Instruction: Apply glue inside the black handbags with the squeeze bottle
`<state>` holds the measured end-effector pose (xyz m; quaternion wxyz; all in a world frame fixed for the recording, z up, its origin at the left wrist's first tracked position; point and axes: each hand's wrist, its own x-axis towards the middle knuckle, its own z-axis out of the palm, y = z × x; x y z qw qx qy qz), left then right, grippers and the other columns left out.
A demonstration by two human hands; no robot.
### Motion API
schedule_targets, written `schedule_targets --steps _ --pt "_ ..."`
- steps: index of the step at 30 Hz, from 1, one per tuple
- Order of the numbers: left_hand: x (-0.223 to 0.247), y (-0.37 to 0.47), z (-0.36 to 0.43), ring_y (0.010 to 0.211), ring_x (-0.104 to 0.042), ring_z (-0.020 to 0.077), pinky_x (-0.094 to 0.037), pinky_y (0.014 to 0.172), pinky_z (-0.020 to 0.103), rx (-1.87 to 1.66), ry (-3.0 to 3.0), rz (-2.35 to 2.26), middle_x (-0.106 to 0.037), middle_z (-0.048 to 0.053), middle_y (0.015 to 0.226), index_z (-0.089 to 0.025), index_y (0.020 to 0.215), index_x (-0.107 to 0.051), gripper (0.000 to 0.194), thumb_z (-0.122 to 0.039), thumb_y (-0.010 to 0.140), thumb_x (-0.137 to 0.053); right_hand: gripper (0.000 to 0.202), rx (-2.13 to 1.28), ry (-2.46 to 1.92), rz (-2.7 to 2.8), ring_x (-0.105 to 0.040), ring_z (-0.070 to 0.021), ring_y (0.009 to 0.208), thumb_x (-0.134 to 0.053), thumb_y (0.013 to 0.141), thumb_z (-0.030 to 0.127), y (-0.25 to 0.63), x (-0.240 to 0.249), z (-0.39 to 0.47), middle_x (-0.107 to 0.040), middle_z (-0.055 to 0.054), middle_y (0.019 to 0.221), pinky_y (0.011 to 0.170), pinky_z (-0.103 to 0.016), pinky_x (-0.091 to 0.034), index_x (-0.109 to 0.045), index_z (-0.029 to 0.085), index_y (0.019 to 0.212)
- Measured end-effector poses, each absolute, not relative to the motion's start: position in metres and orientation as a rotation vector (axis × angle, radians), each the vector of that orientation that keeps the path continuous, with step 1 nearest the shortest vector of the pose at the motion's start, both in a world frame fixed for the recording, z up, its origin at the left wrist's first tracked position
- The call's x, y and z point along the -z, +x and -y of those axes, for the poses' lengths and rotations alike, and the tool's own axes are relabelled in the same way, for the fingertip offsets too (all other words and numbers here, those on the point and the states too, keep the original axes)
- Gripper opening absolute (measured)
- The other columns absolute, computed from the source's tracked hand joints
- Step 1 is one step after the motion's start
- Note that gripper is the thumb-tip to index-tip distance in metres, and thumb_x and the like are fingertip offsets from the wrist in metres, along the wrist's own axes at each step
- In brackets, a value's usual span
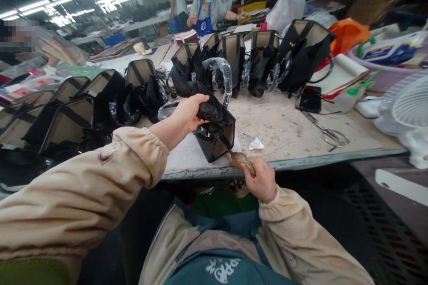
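My left hand is closed on the dark fabric of a black handbag, which lies tilted near the table's front edge. The bag's open side, with a tan lining, faces right and toward me. A clear plastic wrap covers its curved handle. Low on the right, my right hand grips a small yellowish squeeze bottle. Its thin reddish nozzle points at the tan opening's lower corner; whether it touches cannot be made out.
More black handbags stand in rows behind and to the left. Scissors, a dark phone-like object and a crumpled white scrap lie on the table. A white fan is at right. Co-workers are beyond.
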<state>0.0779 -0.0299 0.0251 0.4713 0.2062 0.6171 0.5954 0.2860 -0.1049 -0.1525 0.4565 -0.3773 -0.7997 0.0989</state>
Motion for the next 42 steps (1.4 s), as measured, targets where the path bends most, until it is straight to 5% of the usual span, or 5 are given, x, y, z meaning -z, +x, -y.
schedule_targets --steps 35,42 --pt "-0.015 0.076 0.02 0.066 -0.065 0.0237 -0.056 0.065 0.04 -1.476 0.547 -1.439 -0.063 0.005 0.061 -0.017 0.072 -0.056 0.009 -0.015 0.067 -0.063 0.007 -0.107 -0.93 1.955 -0.057 -0.0187 0.075 -0.053 0.09 0.025 0.3 0.154 0.093 -0.059 -0.005 0.078 0.068 -0.029 -0.046 -0.055 0.019 0.093" --pt "-0.014 0.084 0.017 0.067 -0.065 0.0235 -0.055 0.063 0.037 -1.475 0.564 -1.439 -0.065 0.005 0.064 -0.016 0.071 -0.058 0.007 -0.013 0.067 -0.063 0.016 -0.321 -1.063 1.829 -0.059 -0.0189 0.079 -0.051 0.091 0.033 0.297 0.158 0.09 -0.063 -0.005 0.085 0.072 -0.031 -0.047 -0.057 0.019 0.096"
